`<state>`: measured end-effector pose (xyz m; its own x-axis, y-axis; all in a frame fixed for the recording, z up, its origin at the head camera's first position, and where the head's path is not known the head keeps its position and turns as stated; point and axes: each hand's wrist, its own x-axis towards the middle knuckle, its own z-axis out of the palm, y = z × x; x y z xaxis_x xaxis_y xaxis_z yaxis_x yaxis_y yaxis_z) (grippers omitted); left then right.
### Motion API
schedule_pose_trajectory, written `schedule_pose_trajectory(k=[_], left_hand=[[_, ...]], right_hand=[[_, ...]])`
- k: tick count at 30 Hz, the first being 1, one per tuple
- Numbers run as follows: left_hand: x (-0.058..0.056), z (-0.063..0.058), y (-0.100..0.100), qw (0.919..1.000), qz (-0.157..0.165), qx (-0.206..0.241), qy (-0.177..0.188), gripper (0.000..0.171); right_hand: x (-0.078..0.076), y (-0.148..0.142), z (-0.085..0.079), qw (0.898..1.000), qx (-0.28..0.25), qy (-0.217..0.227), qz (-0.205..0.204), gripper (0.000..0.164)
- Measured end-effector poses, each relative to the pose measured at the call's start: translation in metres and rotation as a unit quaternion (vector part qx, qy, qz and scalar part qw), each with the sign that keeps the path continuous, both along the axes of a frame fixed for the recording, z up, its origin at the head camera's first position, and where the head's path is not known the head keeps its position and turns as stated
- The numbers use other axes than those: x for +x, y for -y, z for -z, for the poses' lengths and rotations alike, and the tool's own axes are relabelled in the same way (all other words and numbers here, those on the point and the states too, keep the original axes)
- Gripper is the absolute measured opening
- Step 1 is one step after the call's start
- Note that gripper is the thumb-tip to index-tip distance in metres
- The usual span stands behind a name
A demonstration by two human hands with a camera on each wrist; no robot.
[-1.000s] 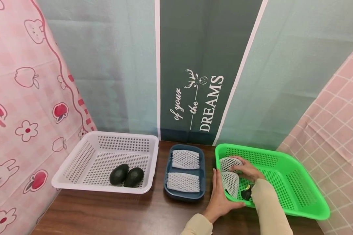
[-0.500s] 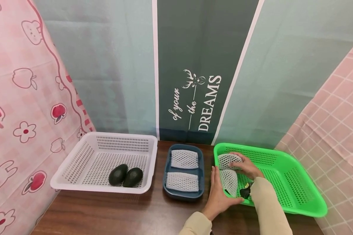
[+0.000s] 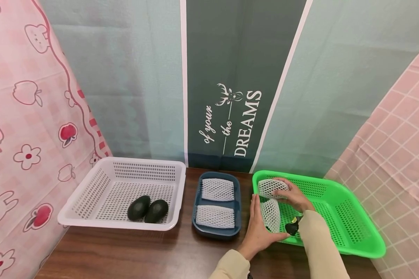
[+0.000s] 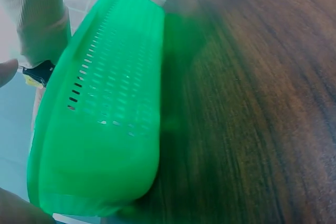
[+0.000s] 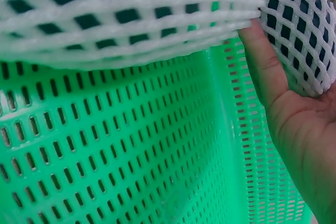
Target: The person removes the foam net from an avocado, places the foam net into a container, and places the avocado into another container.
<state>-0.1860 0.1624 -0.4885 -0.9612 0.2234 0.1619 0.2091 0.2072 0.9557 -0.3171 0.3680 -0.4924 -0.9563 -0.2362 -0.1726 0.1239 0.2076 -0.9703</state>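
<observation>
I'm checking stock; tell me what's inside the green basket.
Two dark items in white netting; the right hand grips the farther one. The right sleeve covers part of the green basket's floor.

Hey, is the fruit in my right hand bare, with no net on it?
No, the right hand holds a netted fruit wrapped in white foam mesh, inside the green basket.

2 sleeved forearms [image 3: 320, 244] angled forward, left hand [image 3: 260, 231] straight-fingered, right hand [image 3: 294, 196] curled in a grip
</observation>
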Motion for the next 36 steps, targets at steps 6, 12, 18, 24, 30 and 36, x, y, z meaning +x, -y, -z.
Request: schedule_pose_trajectory(k=[6,12,18,24,30,36], left_hand=[[0.0,-0.006,0.002,0.9999,0.0,-0.008,-0.012,0.118],[-0.001,-0.016,0.004,0.9999,-0.008,0.005,-0.014,0.116],[-0.002,-0.03,0.007,0.9996,-0.012,0.02,-0.013,0.114],[-0.001,-0.045,0.011,0.9991,-0.015,0.039,-0.012,0.11],[0.001,-0.054,0.013,0.9974,-0.009,0.069,-0.019,0.108],[0.002,-0.062,0.016,0.9916,0.023,0.124,-0.029,0.103]], right_hand=[[0.001,0.0,-0.005,1.0,-0.015,-0.015,0.001,0.064],[0.007,0.006,-0.017,1.0,-0.029,-0.008,0.003,0.063],[0.016,0.012,-0.033,0.999,-0.035,-0.021,-0.01,0.063],[0.02,0.013,-0.039,0.998,-0.051,-0.045,-0.018,0.06],[0.018,0.012,-0.037,0.995,-0.077,-0.056,-0.016,0.057],[0.013,0.011,-0.034,0.993,-0.097,-0.065,-0.014,0.056]])
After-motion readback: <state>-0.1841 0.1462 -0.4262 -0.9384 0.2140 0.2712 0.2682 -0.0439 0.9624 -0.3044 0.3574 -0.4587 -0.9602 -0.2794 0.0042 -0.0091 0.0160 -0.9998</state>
